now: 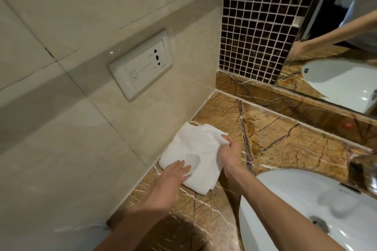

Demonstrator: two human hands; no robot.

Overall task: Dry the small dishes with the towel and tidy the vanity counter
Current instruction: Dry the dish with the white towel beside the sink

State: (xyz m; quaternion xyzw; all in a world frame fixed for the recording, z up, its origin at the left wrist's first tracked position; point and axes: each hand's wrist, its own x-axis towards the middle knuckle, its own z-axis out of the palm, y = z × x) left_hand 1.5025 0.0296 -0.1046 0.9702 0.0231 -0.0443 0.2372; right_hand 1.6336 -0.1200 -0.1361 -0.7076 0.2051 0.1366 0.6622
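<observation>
Dish (191,159): small, white, shell-shaped, sat on the white towel (189,149) spread on the marble counter (285,138) by the wall. Likely light, glazed, slippery when wet, chippable on stone. Left hand (173,177) is laid flat-fingered at its rim, not clamped. Right hand (230,153) is closed on a towel corner. Best gripped by the rim through cloth.

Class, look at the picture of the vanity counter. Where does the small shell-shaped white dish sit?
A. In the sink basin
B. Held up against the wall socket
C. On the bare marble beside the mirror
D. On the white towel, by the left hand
D: the shell-shaped dish lies on the white towel, touched by the left hand; the right hand grips a towel corner.
</observation>
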